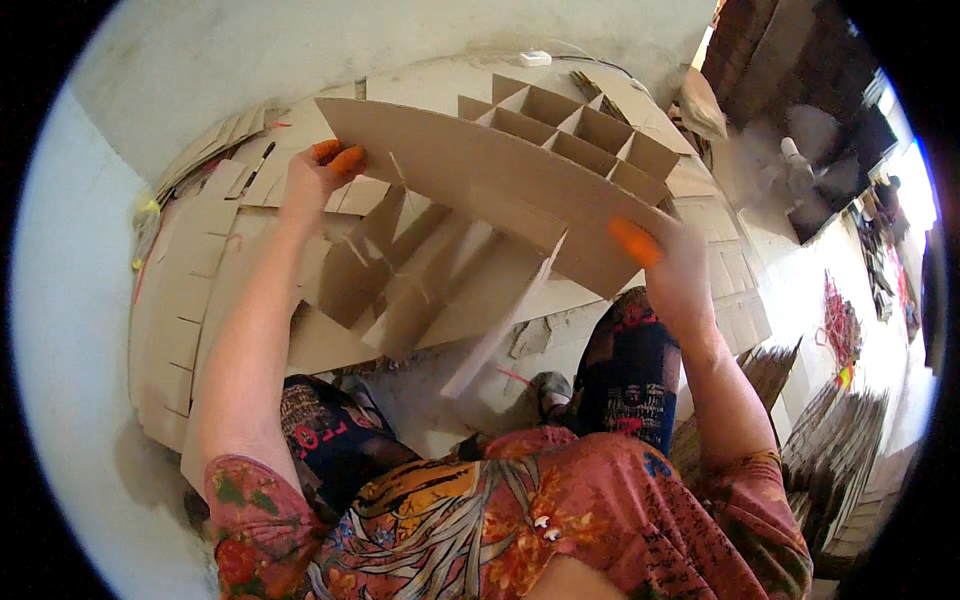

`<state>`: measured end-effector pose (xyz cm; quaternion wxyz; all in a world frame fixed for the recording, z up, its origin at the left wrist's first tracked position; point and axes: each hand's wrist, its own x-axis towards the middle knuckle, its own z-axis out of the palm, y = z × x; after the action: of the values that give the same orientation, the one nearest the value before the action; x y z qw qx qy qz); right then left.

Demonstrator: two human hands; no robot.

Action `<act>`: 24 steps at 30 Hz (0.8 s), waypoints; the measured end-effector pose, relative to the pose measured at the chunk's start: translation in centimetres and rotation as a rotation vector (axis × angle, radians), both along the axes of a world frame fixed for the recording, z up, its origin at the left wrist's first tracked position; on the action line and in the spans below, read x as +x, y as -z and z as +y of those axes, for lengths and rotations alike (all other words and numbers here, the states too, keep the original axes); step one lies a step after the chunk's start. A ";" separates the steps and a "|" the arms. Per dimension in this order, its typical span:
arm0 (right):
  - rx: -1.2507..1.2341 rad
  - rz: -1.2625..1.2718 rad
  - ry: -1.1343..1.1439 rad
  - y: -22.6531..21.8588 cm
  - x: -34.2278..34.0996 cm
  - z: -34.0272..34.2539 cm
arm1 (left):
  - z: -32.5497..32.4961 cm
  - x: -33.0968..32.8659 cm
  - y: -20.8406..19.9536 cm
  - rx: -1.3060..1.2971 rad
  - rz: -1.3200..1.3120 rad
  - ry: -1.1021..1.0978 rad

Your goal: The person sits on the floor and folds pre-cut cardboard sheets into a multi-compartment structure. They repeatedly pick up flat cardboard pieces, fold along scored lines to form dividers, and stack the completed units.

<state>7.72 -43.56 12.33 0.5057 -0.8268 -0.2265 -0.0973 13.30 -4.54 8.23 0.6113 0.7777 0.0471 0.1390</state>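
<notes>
A long brown cardboard divider strip (470, 170) is held up in front of me, slanting down to the right. My left hand (322, 172), with orange finger covers, pinches its upper left end. At the right end, my right hand (672, 262) is closed on the strip, slightly blurred, an orange cover on its finger. Several cross pieces (425, 285) hang below the strip, tilted and smeared by motion; one narrow piece (510, 315) sticks out toward me. Just behind the strip stands a cardboard divider grid (585, 130) with open square cells.
Flat slotted cardboard sheets (165, 310) are spread at the left, with a black pen (260, 168) on them. A fan (800, 170) stands at the far right. Stacked cardboard strips (840, 450) and red string (842, 315) lie on the right. A wall (330, 50) rises behind.
</notes>
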 end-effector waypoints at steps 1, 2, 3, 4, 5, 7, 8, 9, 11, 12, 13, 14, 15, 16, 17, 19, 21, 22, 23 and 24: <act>0.058 0.024 -0.018 0.4 0.1 -0.1 | 0.2 -0.1 0.0 0.001 0.007 0.010; 0.115 0.047 -0.037 1.2 0.3 -0.1 | 0.2 -0.1 0.2 0.030 0.036 0.018; 0.176 0.069 -0.061 1.4 0.5 0.1 | 0.3 -0.2 0.3 0.063 0.062 0.020; 0.153 0.070 -0.051 1.0 0.5 0.0 | 0.4 -0.2 0.3 0.096 0.088 0.022; 0.131 0.071 -0.041 0.1 0.4 0.0 | 0.6 -0.2 0.1 0.065 0.051 0.006; 0.092 0.098 -0.007 -0.2 0.3 -0.1 | 0.4 -0.2 -0.3 -0.004 -0.012 -0.013; 0.078 0.118 0.008 -0.1 0.5 0.0 | 0.1 -0.4 -0.3 0.010 0.011 -0.056; 0.063 0.127 0.021 -0.2 0.6 0.1 | -0.2 -0.5 -0.5 0.023 0.022 -0.100; 0.160 0.121 -0.005 -0.4 0.6 0.3 | -0.8 -1.0 -1.2 0.104 -0.048 -0.199; 0.211 0.122 -0.021 -0.3 0.6 0.4 | -1.0 -1.5 -1.5 0.176 -0.127 -0.253; 0.216 0.124 -0.027 0.0 0.7 0.2 | -2.4 -2.2 -2.5 0.246 -0.199 -0.296; 0.222 0.126 -0.034 0.3 0.9 0.0 | -3.9 -3.9 -3.1 0.261 -0.215 -0.241; 0.226 0.128 -0.022 0.7 1.0 -0.6 | -7.2 -6.1 -3.9 0.270 -0.231 -0.166; 0.262 0.129 -0.008 1.0 1.1 -1.0 | -9.4 -8.2 -3.4 0.291 -0.179 -0.048; 0.300 0.130 -0.010 1.2 1.2 -1.0 | -11.2 -10.5 -3.0 0.315 -0.127 0.053; 0.350 0.132 -0.009 1.7 1.3 -1.1 | -14.4 -13.2 -0.7 0.404 -0.064 0.233; 0.389 0.136 -0.011 2.1 1.2 -1.2 | -15.9 -13.3 1.2 0.193 0.219 0.373; 0.405 0.136 -0.020 2.4 1.2 -1.1 | -16.1 -12.6 2.5 0.143 0.270 0.340; 0.420 0.135 -0.026 2.7 1.1 -1.1 | -16.4 -11.6 3.6 0.091 0.321 0.309; 0.433 0.135 -0.030 2.9 1.0 -1.1 | -16.8 -10.8 4.2 0.036 0.371 0.281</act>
<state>8.71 -44.66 9.40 0.6867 -0.7001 -0.1781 -0.0808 2.52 -21.35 3.99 0.5914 0.7998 0.0474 -0.0918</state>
